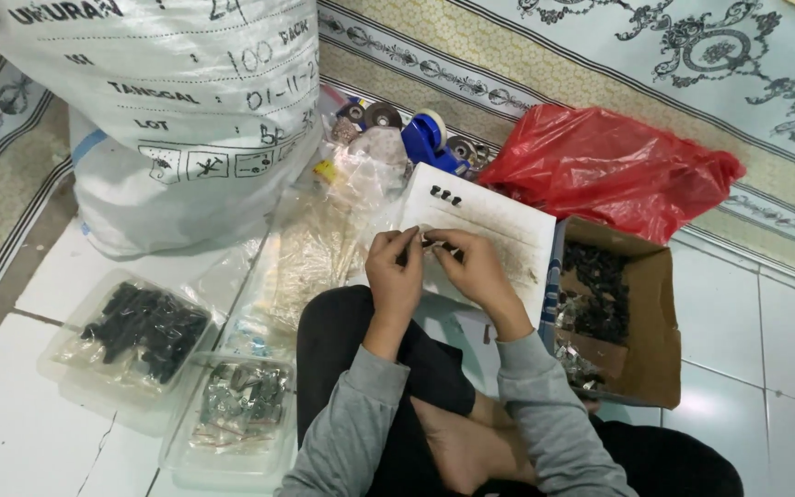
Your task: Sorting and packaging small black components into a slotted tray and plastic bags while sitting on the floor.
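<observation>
So both hands are up over the white board (508, 230), fingertips meeting in the middle. The left hand (394, 271) and right hand (471, 267) are pinched together on one small dark part (427, 241), which sits right between the two sets of fingertips. It's too tiny to make out its shape, but it looks like it lies crosswise, running from one hand to the other, so neither hand is really nearer; they share it. Fingers on both sides are closed down on it, not spread.

Just beyond the grip, further up the board, three more little black pieces (445, 194) sit in a row, apart from the hands. To the right of the grip there's a cardboard box (655, 322) with dark and shiny bits inside, and a red bag (609, 166) behind that. Off to the left and nearer the person are two clear tubs, one with black parts (144, 327) and one with metal-looking parts (241, 400). A big white sack (167, 110) stands far left, and a blue tape dispenser (427, 138) sits past the board.
</observation>
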